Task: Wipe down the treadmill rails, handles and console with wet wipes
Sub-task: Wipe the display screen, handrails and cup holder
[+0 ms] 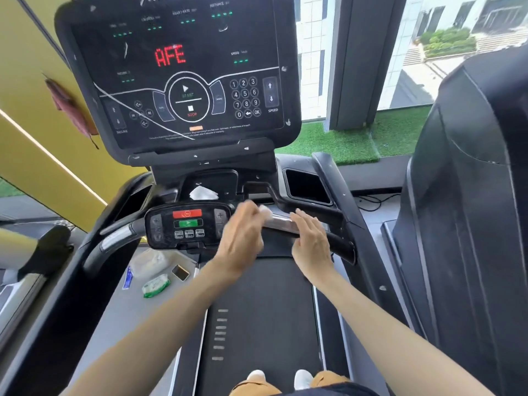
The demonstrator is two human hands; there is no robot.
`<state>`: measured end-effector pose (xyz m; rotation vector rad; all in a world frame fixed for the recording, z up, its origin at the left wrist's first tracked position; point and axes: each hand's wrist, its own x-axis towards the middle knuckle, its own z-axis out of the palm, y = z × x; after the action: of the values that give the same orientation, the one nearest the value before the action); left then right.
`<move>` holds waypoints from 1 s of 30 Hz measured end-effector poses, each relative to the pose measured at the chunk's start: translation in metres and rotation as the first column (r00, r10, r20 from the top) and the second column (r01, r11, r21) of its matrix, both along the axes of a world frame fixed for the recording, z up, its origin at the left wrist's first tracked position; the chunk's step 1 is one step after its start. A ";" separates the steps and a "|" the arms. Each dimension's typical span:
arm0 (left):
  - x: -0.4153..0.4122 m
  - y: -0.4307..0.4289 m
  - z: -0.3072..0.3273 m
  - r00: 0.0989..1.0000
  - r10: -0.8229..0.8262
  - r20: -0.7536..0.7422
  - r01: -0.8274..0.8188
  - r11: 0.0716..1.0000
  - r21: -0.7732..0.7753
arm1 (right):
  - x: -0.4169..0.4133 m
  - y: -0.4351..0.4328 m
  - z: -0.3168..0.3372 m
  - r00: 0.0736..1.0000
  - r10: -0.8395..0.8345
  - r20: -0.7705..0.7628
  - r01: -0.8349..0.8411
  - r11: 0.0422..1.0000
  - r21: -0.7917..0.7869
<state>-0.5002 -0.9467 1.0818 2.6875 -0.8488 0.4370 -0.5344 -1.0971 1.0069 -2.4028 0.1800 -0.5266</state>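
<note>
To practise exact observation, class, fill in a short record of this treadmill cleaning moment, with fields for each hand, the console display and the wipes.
Left hand: holds a white wipe against the silver handle
Right hand: open, fingers flat on the same handle, right of the wipe
Console: red letters AFE lit
Crumpled wipe: lies in the tray below the console
Wipes pack: green, on the deck left of the belt

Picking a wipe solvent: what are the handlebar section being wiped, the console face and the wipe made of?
Handlebar section: bare metal, it seems; silvery with bright streak highlights.
Console face: glossy black plastic or film; it shows reflections and white scratch lines.
Wipe: probably thin white nonwoven; blurred.
</note>
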 end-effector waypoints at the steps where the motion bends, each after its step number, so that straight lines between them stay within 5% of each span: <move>1: 0.013 -0.002 0.004 0.994 0.105 0.016 -0.105 0.994 -0.034 | -0.003 -0.004 -0.001 0.999 -0.026 -0.037 0.027 1.000 0.014; 5: 0.034 -0.020 0.000 0.981 0.155 -0.113 -0.130 0.971 0.200 | -0.012 -0.020 -0.005 0.990 -0.083 -0.113 0.087 0.996 0.031; 9: 0.034 -0.039 -0.004 0.945 0.272 -0.180 -0.219 0.939 0.264 | -0.022 -0.029 -0.005 0.980 -0.141 -0.143 0.149 0.988 0.047; 17: 0.023 -0.135 -0.028 0.915 0.143 -0.378 0.009 0.928 0.372 | -0.049 -0.046 -0.008 0.949 -0.230 -0.216 0.244 0.969 0.043; 26: -0.015 -0.174 -0.070 0.934 -0.207 -0.290 0.313 0.865 0.391 | -0.084 -0.058 -0.033 0.896 -0.317 -0.311 0.290 0.948 -0.129; 30: -0.006 -0.159 -0.081 0.847 -0.490 -0.207 0.528 0.728 0.438 | -0.091 -0.060 -0.033 0.874 -0.319 -0.367 0.274 0.947 -0.170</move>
<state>-0.5065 -1.1057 1.0012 2.6717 -1.8127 -0.0238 -0.6256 -1.1569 0.9735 -2.5845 0.7231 -0.1838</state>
